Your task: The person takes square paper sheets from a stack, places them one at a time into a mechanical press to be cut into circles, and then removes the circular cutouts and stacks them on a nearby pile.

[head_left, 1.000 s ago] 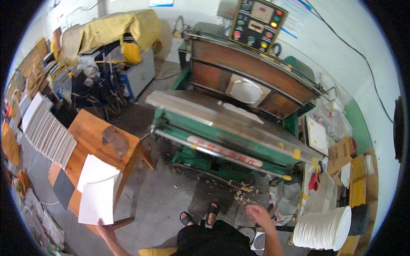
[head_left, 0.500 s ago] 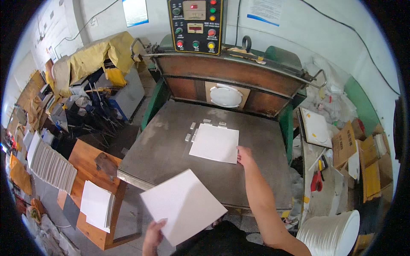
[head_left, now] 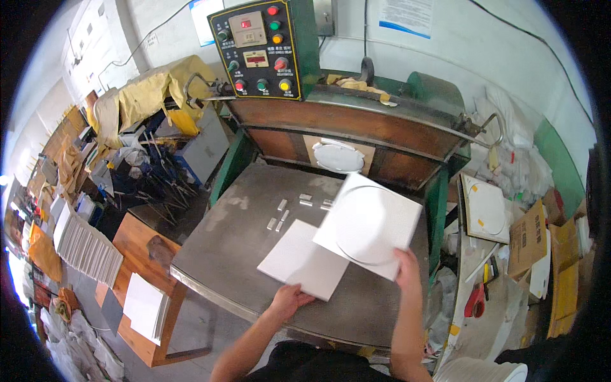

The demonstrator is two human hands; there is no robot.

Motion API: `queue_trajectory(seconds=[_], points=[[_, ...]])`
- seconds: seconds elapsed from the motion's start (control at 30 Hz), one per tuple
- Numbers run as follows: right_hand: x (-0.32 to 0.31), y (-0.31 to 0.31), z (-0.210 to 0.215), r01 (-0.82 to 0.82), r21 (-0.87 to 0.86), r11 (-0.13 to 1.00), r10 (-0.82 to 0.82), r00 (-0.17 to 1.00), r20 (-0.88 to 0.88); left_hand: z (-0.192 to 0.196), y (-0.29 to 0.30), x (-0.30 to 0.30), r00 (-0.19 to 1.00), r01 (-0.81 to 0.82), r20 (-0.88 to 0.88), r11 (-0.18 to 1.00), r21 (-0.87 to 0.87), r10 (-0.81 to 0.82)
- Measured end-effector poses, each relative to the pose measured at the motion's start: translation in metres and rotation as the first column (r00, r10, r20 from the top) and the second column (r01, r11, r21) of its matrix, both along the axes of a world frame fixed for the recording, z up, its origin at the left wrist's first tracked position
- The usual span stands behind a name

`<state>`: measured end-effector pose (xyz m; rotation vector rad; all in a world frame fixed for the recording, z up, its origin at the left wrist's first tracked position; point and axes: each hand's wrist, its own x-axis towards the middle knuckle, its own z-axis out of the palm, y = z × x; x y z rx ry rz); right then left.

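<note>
My right hand (head_left: 406, 266) grips the near corner of a white square board (head_left: 369, 223) with a large circle cut or pressed into it, raised and tilted above the grey press bed (head_left: 216, 254). My left hand (head_left: 288, 300) is closed on the near edge of a plain white square board (head_left: 302, 261), low over the bed; whether it touches is hard to tell. The two boards overlap in view, the circled one in front. Left of and behind them sit several small metal blocks (head_left: 282, 205). A round white-rimmed form (head_left: 338, 156) is fixed to the press's upright plate.
A control panel (head_left: 258, 54) stands at the back. On the left, a wooden table (head_left: 130, 237) bears a stack of white sheets (head_left: 147, 305), beside a taller stack (head_left: 89, 248). Red-handled scissors (head_left: 474, 299), a framed white board (head_left: 485, 207) and cardboard boxes (head_left: 528, 232) are on the right.
My right hand has lifted its board off the bed, its circle now showing. My left hand has brought the plain board forward over the bed. The view has shifted.
</note>
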<state>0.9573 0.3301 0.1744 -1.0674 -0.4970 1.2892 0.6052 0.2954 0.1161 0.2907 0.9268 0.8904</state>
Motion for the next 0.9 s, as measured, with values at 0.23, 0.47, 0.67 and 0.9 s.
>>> queue_trajectory(seconds=[0.23,0.47,0.67,0.9], points=[[0.066,-0.187,-0.006,0.351,-0.164,0.922,-0.344,0.936,0.073,-0.050,0.103,0.052,0.997,-0.066,0.034,0.991,-0.120,0.071],[0.003,-0.284,0.004,0.607,-0.145,0.782,-0.597,0.795,0.110,-0.020,0.079,0.101,0.333,0.557,-0.895,0.704,0.440,0.296],[-0.054,-0.285,0.079,0.625,-0.103,0.774,-0.553,0.746,0.370,-0.028,0.135,0.151,-0.196,0.853,-0.897,0.521,0.044,0.397],[-0.127,-0.322,0.104,0.744,-0.186,0.642,-0.681,0.665,0.307,-0.034,0.124,0.150,0.114,0.861,-0.921,0.425,0.278,0.373]])
